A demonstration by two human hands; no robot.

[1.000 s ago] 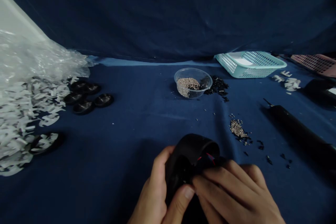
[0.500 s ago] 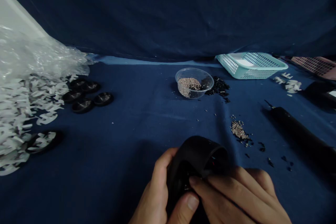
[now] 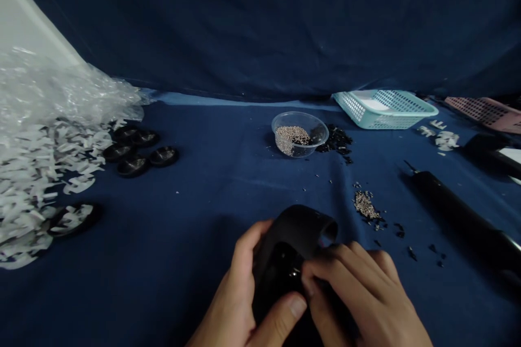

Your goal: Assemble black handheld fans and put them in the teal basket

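A black curved plastic housing [image 3: 299,227] with a hollow opening is held at the bottom centre. My left hand [image 3: 244,293] wraps round its left side, thumb on the near edge. Small shiny spots show inside the dark cavity. My right hand [image 3: 362,287] is closed at the housing's right side, thumb and fingertips pinched together by the opening. Whatever lies between those fingertips is hidden. To the right of this hand lie a small heap of screws [image 3: 365,205] and a few scattered black bits [image 3: 412,253].
A clear bowl of screws [image 3: 299,150] stands beside a pile of black pieces [image 3: 337,140]. An electric screwdriver [image 3: 459,214] lies at right. Turquoise [image 3: 396,121] and pink baskets [image 3: 486,111] stand behind. At left are white plastic parts [image 3: 32,173], black round caps [image 3: 163,155] and plastic wrap [image 3: 73,92].
The housing has turned slightly, its round opening now showing narrower. My right fingertips have drawn back from the cavity and curled into a pinch. The view has shifted slightly.
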